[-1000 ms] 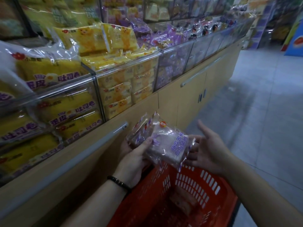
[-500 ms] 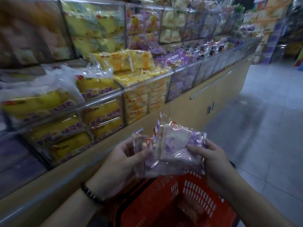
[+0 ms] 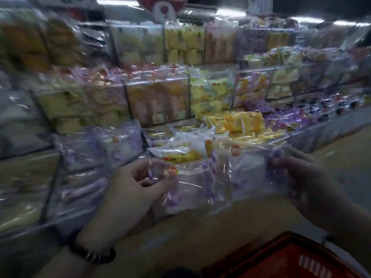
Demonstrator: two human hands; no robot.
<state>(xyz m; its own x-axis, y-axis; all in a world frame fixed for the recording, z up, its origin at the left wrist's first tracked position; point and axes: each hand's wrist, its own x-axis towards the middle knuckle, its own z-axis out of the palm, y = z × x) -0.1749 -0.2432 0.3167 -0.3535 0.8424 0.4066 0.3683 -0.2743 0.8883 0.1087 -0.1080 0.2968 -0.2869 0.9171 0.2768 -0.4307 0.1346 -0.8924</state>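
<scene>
I hold two clear packets with purple print in front of a shop's snack shelf. My left hand pinches the left packet by its edge, thumb on top. My right hand grips the right packet at its far end. Both packets hang side by side at chest height, overlapping a little in the middle. The frame is blurred by motion, so the print cannot be read.
Clear bins of yellow, pink and purple wrapped snacks fill the tiered shelf ahead. A wooden counter front runs below them. The rim of a red shopping basket shows at the bottom right.
The view has swung left and up from the aisle to face the shelf. The packets, bunched together before, are now spread apart, one in each hand, and lifted above the basket.
</scene>
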